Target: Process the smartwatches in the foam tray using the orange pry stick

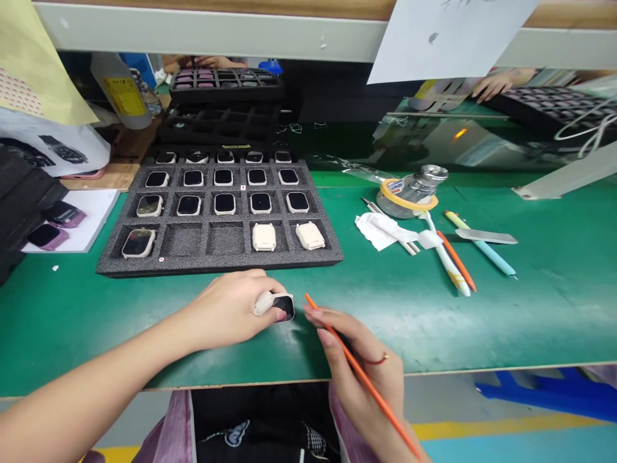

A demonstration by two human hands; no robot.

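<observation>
My left hand (226,314) grips a smartwatch (283,307) with a cream back and a dark screen, its fingertips covering part of the watch. My right hand (361,350) holds a thin orange stick (359,366) like a pencil, its tip just right of the watch and apart from it. Beyond both hands lies a black foam tray (216,263) holding several dark-faced watches in rows. Two cream-backed watches (264,236) sit in its front row, beside two vacant compartments (205,239).
The green bench mat (530,321) carries a tape roll, a metal canister, white cloth, tweezers and several pens or sticks to the right. More foam trays stand behind the front tray. A co-worker's hands show at the far side. Papers hang overhead; the bench edge runs below my hands.
</observation>
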